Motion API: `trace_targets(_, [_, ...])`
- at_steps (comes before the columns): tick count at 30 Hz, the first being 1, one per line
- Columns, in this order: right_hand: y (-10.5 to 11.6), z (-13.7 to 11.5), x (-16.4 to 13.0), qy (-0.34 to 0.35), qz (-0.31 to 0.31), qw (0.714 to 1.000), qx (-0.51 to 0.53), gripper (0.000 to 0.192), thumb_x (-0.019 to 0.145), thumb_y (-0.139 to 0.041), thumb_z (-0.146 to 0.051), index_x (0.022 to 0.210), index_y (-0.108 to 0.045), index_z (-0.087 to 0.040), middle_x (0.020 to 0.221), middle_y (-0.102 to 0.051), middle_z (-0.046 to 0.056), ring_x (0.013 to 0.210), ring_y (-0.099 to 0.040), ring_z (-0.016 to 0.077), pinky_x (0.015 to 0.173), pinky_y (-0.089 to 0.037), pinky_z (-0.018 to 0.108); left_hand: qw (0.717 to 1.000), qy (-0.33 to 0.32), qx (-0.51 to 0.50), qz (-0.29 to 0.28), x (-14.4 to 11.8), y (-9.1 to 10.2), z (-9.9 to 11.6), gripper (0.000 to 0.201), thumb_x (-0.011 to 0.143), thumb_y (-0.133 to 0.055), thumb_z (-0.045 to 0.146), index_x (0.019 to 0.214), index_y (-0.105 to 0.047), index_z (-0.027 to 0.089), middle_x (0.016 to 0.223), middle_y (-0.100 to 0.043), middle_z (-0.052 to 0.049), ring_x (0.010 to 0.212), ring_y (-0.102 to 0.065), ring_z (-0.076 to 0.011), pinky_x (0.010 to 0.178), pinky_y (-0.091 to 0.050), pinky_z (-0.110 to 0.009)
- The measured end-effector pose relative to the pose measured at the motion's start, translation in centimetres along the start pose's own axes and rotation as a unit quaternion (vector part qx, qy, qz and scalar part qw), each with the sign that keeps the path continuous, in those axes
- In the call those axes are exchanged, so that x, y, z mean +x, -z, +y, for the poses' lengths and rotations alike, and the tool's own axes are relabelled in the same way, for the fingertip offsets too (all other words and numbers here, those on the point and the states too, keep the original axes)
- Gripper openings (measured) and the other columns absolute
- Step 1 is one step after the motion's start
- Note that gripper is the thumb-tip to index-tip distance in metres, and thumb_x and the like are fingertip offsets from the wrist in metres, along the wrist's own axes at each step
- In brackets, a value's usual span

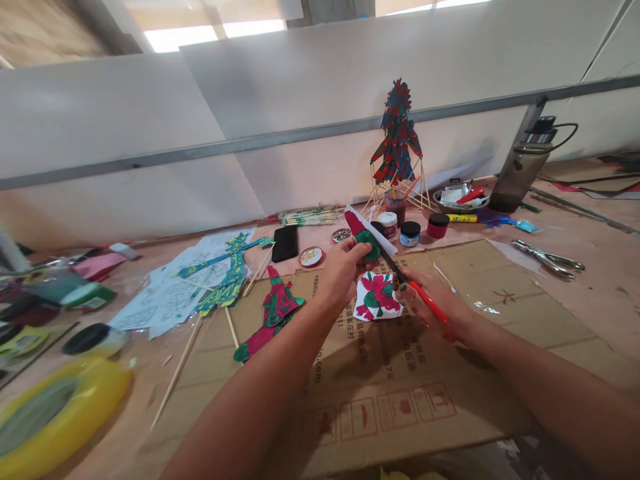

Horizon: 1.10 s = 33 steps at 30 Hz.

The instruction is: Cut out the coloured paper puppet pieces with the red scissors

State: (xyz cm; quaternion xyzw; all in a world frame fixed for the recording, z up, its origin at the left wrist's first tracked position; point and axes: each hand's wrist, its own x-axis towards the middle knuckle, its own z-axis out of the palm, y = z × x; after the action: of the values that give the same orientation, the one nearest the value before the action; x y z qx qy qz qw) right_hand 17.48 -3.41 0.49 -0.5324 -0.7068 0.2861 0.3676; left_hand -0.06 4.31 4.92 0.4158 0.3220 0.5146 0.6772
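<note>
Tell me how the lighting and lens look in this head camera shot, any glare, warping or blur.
Head view: the windows along the top edge are blown out to white; the wide lens bows the rail and stretches the yellow tape roll at the lower left, which is soft; light is even, shadows faint; the left hand, painted cutout and right hand with red-handled scissors are sharp.

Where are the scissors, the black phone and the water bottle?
scissors (419, 295): head view, on the red handle in the right hand.
black phone (285, 243): head view, on the middle of its dark back, lying on the table.
water bottle (520, 175): head view, on its clear grey body below the lid.
</note>
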Motion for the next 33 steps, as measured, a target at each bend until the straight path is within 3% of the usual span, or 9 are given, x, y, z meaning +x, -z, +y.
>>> trace_targets(8, [0.25,0.2,-0.03,-0.011,-0.013,1.0,-0.022,0.074,0.097,-0.039,-0.084,0.114,-0.071,-0.019,0.062,-0.056,0.001,0.051,-0.049,0.0176,0.053,-0.037,0.03,0.999,0.009,0.033,-0.015,0.11,0.09,-0.03,0.02,0.058,-0.081,0.022,0.071,-0.066,0.017,0.068,-0.063,0.001,0.062,-0.056,-0.0116,0.06,-0.048,-0.026])
trace_targets(18, [0.09,-0.32,0.02,-0.013,-0.01,1.0,-0.01,0.075,0.096,-0.038,-0.086,0.104,-0.071,-0.019,0.062,-0.055,0.0,0.049,-0.044,0.0149,0.049,-0.036,0.028,0.999,0.006,0.034,-0.021,0.09,0.09,-0.01,0.02,0.058,-0.081,0.023,0.073,-0.069,0.017,0.071,-0.065,0.0,0.064,-0.058,-0.0117,0.061,-0.05,-0.026])
trace_targets(21, [0.21,-0.37,0.07,-0.014,-0.007,1.0,-0.015,0.071,0.098,-0.04,-0.08,0.11,-0.072,-0.018,0.063,-0.058,0.001,0.049,-0.046,0.0157,0.052,-0.038,0.029,0.999,0.003,0.027,-0.024,-0.03,0.02,0.09,0.019,0.058,-0.08,0.022,0.073,-0.068,0.017,0.071,-0.064,0.0,0.064,-0.057,-0.0115,0.059,-0.048,-0.025])
trace_targets(27, [0.26,-0.51,0.03,0.003,0.012,0.999,-0.031,0.058,0.1,-0.047,-0.068,0.112,-0.074,-0.018,0.076,-0.071,0.008,0.066,-0.064,0.0233,0.064,-0.049,0.033,0.999,0.004,0.026,-0.027,-0.21,-0.05,0.31,0.02,0.059,-0.079,0.021,0.074,-0.067,0.016,0.07,-0.061,0.001,0.063,-0.056,-0.0112,0.058,-0.046,-0.025])
trace_targets(33, [0.27,-0.43,-0.04,0.003,0.003,1.0,-0.028,0.056,0.1,-0.047,-0.066,0.105,-0.073,-0.018,0.068,-0.067,0.006,0.059,-0.06,0.0209,0.059,-0.046,0.032,0.999,0.004,0.025,-0.026,-0.16,-0.13,0.33,0.022,0.057,-0.08,0.023,0.073,-0.067,0.016,0.07,-0.062,0.001,0.062,-0.055,-0.0105,0.056,-0.045,-0.024])
